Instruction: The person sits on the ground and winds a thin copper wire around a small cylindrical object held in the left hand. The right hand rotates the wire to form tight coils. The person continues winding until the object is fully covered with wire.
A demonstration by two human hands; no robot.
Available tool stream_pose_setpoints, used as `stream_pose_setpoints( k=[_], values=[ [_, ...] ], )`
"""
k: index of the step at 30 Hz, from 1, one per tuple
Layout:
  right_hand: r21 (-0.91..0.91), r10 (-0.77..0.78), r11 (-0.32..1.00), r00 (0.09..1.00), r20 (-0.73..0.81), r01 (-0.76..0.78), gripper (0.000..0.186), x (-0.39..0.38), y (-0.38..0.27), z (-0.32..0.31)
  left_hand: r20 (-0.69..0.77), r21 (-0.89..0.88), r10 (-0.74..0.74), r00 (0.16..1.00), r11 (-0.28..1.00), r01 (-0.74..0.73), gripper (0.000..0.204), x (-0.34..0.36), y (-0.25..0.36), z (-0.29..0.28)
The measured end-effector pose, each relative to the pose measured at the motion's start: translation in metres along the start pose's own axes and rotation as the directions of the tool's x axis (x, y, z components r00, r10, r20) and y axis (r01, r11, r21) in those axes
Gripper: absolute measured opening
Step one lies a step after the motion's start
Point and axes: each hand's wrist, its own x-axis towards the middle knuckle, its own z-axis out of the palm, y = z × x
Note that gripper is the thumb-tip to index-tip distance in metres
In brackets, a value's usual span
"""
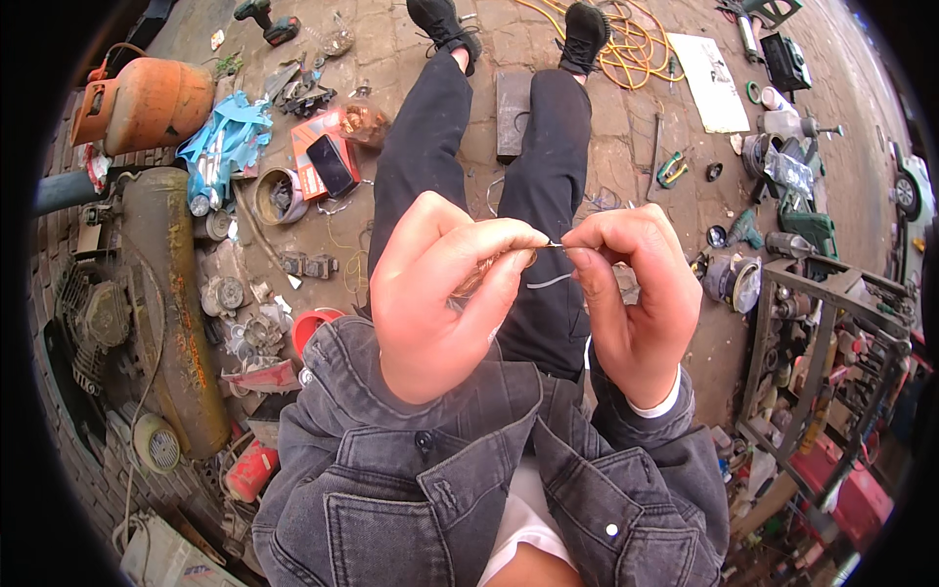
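My left hand (435,289) is closed in a pinch on a thin wire (554,245) at the middle of the view, in front of my legs. A loop of fine copper-coloured wire (489,269) shows partly behind those fingers. My right hand (636,289) pinches the same thin wire from the other side, thumb and forefinger together, its fingertips close to those of my left hand. A pale grey strand (550,281) hangs just below. What the curled fingers cover is hidden.
Tools and parts lie around my outstretched legs (421,147): an orange gas cylinder (156,103), a long tank (171,323), a black phone (333,164) on a box, pliers (673,171), a yellow coiled cord (626,49), a metal frame (822,333) and a grey block (514,112).
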Motion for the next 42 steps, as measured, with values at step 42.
stream_pose_setpoints(
  k=[42],
  values=[
    [-0.102,-0.196,0.976,0.980,-0.028,0.192,0.024,0.002,-0.003,0.001,-0.008,0.069,0.072,0.997,0.995,-0.071,0.019,0.005,0.001,0.005]
  ],
)
